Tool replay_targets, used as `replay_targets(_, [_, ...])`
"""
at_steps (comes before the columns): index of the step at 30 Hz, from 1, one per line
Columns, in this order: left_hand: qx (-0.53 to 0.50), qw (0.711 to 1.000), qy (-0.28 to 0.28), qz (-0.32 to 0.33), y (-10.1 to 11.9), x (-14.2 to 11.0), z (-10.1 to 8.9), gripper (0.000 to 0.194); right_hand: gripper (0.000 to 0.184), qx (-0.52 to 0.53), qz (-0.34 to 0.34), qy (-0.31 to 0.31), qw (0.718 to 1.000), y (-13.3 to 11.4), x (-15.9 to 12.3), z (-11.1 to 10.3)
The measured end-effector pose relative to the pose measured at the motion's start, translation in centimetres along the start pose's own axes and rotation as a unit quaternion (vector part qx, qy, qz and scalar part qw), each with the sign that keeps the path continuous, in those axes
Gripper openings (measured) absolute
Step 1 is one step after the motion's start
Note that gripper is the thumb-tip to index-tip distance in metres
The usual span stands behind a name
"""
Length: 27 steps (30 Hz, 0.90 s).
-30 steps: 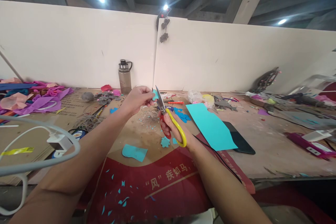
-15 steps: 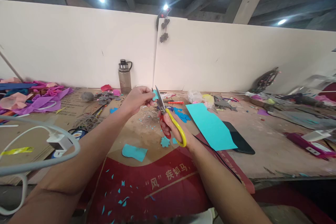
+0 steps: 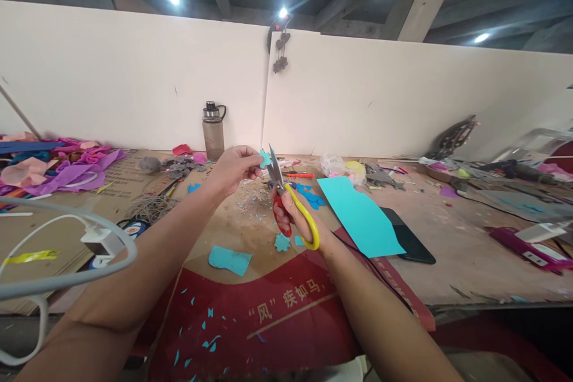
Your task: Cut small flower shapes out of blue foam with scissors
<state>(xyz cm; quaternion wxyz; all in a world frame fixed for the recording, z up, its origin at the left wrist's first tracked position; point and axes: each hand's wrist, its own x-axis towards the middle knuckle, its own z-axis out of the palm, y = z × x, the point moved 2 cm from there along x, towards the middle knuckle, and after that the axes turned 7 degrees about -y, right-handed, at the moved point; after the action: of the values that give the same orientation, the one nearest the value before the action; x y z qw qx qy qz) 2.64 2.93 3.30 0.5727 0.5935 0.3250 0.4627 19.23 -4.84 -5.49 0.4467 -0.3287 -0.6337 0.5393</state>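
Between the thumb and fingers of my left hand (image 3: 242,164) is a small turquoise paper flower (image 3: 265,159). My right hand (image 3: 292,213) grips scissors (image 3: 302,215) with one yellow and one red handle, their blades pointing up and slightly apart beside the flower's right edge. Below the hands lie another turquoise flower cutout (image 3: 282,242) and a small square scrap (image 3: 298,240). A curved turquoise piece (image 3: 230,259) rests to the left of them. To the right, a large turquoise sheet (image 3: 358,215) partly covers a dark flat device (image 3: 414,239).
A water bottle (image 3: 213,131) stands against the white partition (image 3: 134,77). Blue cutouts (image 3: 312,197) lie behind my right hand. Crumpled coloured paper (image 3: 58,167) heaps at far left, near a white cable with charger (image 3: 96,242). A magenta power strip (image 3: 528,248) sits at right. Turquoise snippets litter the red board (image 3: 268,334).
The scissors have shifted slightly right and the blades sit farther from my left fingers. More of the flower's scalloped outline now shows in my left hand.
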Motion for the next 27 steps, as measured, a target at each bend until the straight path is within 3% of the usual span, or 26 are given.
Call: replay_targets(27, [0.023,1.000,0.002,0.010,0.01,0.24,0.05,0.024,0.067,0.001,0.008,-0.017,1.000,-0.06,-0.16,-0.08])
